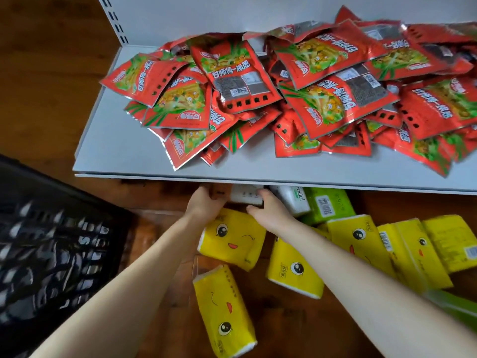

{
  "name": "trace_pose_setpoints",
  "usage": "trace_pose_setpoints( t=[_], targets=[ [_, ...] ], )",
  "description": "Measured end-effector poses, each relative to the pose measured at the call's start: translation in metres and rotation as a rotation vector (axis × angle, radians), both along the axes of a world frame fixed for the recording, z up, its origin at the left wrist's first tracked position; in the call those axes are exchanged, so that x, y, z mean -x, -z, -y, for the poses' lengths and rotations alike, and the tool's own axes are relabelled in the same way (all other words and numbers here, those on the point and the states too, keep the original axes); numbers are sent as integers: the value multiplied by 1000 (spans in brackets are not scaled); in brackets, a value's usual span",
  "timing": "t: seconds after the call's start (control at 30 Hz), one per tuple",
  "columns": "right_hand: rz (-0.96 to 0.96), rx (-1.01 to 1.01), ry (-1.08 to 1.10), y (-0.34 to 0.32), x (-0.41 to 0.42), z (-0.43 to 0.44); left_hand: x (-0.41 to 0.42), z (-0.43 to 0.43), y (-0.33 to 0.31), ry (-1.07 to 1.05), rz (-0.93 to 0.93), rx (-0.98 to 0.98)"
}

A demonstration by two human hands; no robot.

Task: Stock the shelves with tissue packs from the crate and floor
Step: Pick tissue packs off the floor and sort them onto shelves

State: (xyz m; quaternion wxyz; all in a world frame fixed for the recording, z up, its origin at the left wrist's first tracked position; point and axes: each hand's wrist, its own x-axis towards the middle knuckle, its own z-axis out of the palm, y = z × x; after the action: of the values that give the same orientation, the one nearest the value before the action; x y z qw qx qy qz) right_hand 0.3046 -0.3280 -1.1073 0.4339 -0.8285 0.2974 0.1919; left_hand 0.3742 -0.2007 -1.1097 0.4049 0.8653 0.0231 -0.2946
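Both my hands reach under the front edge of the white shelf (258, 174). My left hand (204, 205) and my right hand (268, 210) grip the two ends of a white tissue pack (245, 196), whose far part is hidden beneath the shelf. Several yellow tissue packs with cartoon faces lie on the wooden floor below my arms, one (232, 237) just under my hands and another (224, 311) nearer to me. A green pack (326, 205) and a white pack (294, 200) lie right of my hands.
A heap of red snack packets (296, 94) covers the shelf above. A black slotted crate (51, 249) stands at the left, blurred. More yellow packs (413, 246) spread over the floor at the right. A green pack edge (454, 306) shows by my right forearm.
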Motion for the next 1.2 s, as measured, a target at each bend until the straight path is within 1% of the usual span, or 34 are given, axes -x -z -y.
trace_pose_setpoints(
  t=[0.13,0.2,0.37,0.43,0.57,0.7,0.77,0.93,1.1,1.2],
  targets=[
    [74,-27,183,1,11,-3,7,-11,5,1,-61,-70],
    [53,-58,230,-1,19,-5,11,-17,3,45,-84,-77],
    [-41,-74,127,-4,43,-8,23,-30,-11,145,-103,-172],
    [-54,-102,135,-5,50,-11,28,-31,-19,152,-80,-197],
    [-3,-126,192,-19,62,-14,36,-32,-34,119,-47,-155],
    [54,-260,308,-29,72,-6,45,-37,-53,82,-150,-43],
    [109,-287,369,-35,76,-2,50,-38,-64,64,-166,12],
    [318,-269,430,-63,86,0,59,-33,-103,73,-133,124],
    [583,-215,443,-110,93,0,62,-32,-146,127,-130,226],
    [784,-222,444,-141,99,0,65,-28,-177,90,-101,354]
  ],
)
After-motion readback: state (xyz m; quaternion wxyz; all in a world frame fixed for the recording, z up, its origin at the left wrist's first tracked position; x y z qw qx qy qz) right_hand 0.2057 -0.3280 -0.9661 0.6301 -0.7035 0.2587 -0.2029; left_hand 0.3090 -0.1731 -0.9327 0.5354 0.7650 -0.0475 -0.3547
